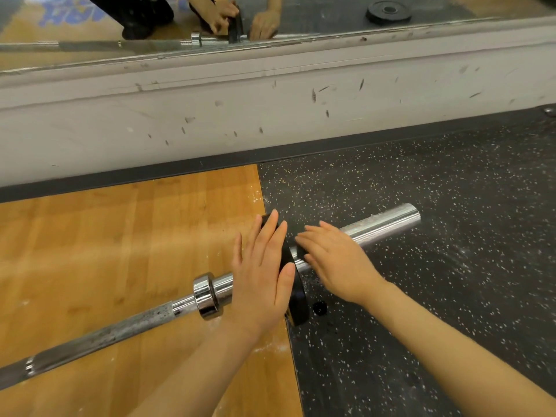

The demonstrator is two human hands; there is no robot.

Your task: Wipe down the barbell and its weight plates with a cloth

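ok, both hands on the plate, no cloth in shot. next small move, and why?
Probably slide the black plate outward along the chrome sleeve toward its free end. The left hand lies flat against the plate's inner face, the right hand rests at its outer side, and no cloth is visible.

The scene is brightly and evenly lit from overhead, with only soft, faint shadows under the barbell [388, 224] and the forearms. Sharp white glare runs along the chrome sleeve and its collar [207, 294]. The wide-angle lens bows the baseboard [270, 115] and stretches the forearms at the lower edge. Both hands look slightly soft; the mirror [301, 16] at the top is hazier.
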